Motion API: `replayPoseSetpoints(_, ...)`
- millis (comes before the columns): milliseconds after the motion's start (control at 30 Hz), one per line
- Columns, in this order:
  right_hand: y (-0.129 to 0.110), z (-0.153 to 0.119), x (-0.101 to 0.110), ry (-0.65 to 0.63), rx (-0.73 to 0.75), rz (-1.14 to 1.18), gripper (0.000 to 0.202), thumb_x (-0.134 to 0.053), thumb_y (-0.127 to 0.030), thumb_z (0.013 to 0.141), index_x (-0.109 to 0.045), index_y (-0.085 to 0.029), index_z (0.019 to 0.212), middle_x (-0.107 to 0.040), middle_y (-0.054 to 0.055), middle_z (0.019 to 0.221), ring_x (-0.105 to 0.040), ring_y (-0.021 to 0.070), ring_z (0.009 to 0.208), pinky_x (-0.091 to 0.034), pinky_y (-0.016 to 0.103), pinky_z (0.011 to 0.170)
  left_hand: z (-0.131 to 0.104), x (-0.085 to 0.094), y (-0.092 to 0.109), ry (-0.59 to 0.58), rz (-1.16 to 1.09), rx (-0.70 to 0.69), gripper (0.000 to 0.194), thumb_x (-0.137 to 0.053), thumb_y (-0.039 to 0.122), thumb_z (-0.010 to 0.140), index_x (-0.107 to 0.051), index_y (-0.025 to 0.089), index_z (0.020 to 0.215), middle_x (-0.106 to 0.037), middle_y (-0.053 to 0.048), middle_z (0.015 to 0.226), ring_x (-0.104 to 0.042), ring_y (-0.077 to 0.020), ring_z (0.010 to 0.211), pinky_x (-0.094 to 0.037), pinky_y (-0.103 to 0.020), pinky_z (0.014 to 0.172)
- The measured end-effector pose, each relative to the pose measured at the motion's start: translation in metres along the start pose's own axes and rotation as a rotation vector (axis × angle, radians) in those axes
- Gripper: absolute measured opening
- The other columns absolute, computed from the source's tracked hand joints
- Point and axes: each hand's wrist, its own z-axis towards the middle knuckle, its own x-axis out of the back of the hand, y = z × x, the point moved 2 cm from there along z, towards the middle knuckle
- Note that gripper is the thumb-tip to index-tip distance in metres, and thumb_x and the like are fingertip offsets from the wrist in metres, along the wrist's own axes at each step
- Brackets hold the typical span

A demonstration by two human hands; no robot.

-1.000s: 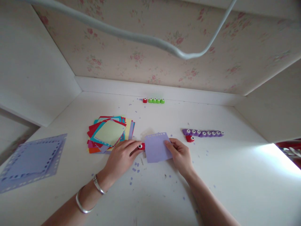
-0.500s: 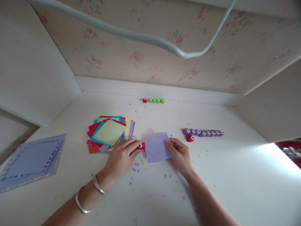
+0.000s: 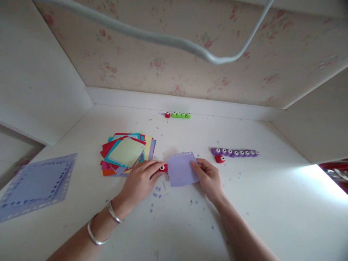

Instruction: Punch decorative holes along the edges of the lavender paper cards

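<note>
My left hand (image 3: pixel 141 178) is closed on a small red craft punch (image 3: pixel 164 168) with a white and black button on top. The punch meets the left edge of a square sheet of purple paper (image 3: pixel 181 170). A row of punched holes runs along the paper's far edge. Between thumb and fingers, my right hand (image 3: pixel 209 177) pinches the right side of that sheet, holding it just over the white table. Small purple punched-out bits (image 3: pixel 157 195) lie scattered below and around the paper.
Left of centre is a pile of coloured paper (image 3: pixel 125 154); purple sheets with punched borders (image 3: pixel 38 183) lie farther left. Purple punches (image 3: pixel 235 153) stand in a row at right, beside a red punch (image 3: pixel 219 159). Green punches (image 3: pixel 181 115) and another red one (image 3: pixel 167 115) stand near the wall.
Both hands keep the same hold on the punch and the paper. The whole view has shifted very slightly; nothing else has visibly moved.
</note>
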Motion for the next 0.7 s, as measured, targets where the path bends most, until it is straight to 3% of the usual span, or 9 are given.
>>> replayPoseSetpoints(700, 0.0019, -0.0011, -0.002, -0.043, -0.002, -0.026, 0.029, -0.061, -0.043, 0.083, -0.068, -0.016, 0.091, -0.07, 0.005, 0.073, -0.059, 0.015, 0.062, -0.041, 0.026, 0.055, 0.0007, 0.0006, 0.0018, 0.01, 0.01, -0.027, 0.024, -0.059, 0.032, 0.09, -0.063, 0.023, 0.112, -0.068, -0.005, 0.101, -0.063, -0.0191, 0.092, -0.05, -0.037, 0.086)
